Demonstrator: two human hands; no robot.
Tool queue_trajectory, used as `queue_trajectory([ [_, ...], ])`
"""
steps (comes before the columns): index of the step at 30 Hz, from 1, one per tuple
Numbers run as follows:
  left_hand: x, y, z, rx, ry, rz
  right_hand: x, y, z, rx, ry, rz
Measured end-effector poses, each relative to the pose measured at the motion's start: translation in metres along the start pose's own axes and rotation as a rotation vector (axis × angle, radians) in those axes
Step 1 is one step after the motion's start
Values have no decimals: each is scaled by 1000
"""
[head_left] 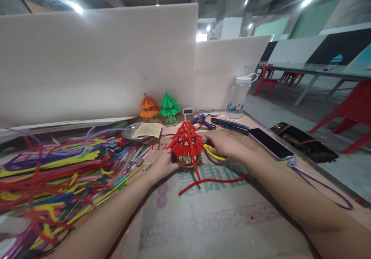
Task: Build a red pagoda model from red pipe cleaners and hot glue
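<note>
A small red tiered pagoda (pixel 186 143) made of pipe cleaners stands upright in the middle of the table. My left hand (pixel 169 164) is closed at the left side of its base, with the fingertips partly hidden behind it. To the right of the pagoda, my right hand (pixel 220 145) is closed on a tool with curved yellow handles (pixel 216 157); its working end is not clearly visible. A red pipe cleaner (pixel 220 180) lies on the cardboard in front, while another red strand runs down from the pagoda to it.
Loose coloured pipe cleaners (pixel 58 174) cover the left side. Orange (pixel 148 106) and green (pixel 169 106) pagodas stand behind. Further right are a glue gun (pixel 204 121), dark-blue pliers-like tool (pixel 230 125), water bottle (pixel 238 99) and phone (pixel 269 144). A white partition (pixel 98 66) bounds the back.
</note>
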State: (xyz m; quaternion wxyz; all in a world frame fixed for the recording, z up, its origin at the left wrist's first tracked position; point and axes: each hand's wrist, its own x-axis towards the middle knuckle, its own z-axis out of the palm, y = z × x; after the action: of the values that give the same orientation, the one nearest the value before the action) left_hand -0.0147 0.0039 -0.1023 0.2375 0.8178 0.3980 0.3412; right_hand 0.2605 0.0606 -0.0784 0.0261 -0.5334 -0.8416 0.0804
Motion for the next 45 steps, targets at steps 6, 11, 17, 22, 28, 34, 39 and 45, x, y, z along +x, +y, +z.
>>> queue_trajectory([
  [6,0,1,-7,-12,90,-40,-3,13,-23,201,43,27],
  [11,1,-21,-18,-31,125,-87,-14,38,-58,532,192,-114],
  [17,5,-26,-35,-77,171,-112,-41,41,-88,615,102,-217],
  [22,8,-20,-46,-138,272,-109,-51,20,-94,453,-121,-345],
  [28,10,-20,-44,-177,376,-58,-38,5,-77,466,-149,-362],
  [34,8,-19,-39,-61,407,-58,-33,2,-67,516,-131,-417],
  [39,8,-16,-35,22,393,-40,-30,-2,-61,524,-142,-451],
  [45,5,-9,-33,79,380,-96,-29,-10,-60,524,-117,-461],
])
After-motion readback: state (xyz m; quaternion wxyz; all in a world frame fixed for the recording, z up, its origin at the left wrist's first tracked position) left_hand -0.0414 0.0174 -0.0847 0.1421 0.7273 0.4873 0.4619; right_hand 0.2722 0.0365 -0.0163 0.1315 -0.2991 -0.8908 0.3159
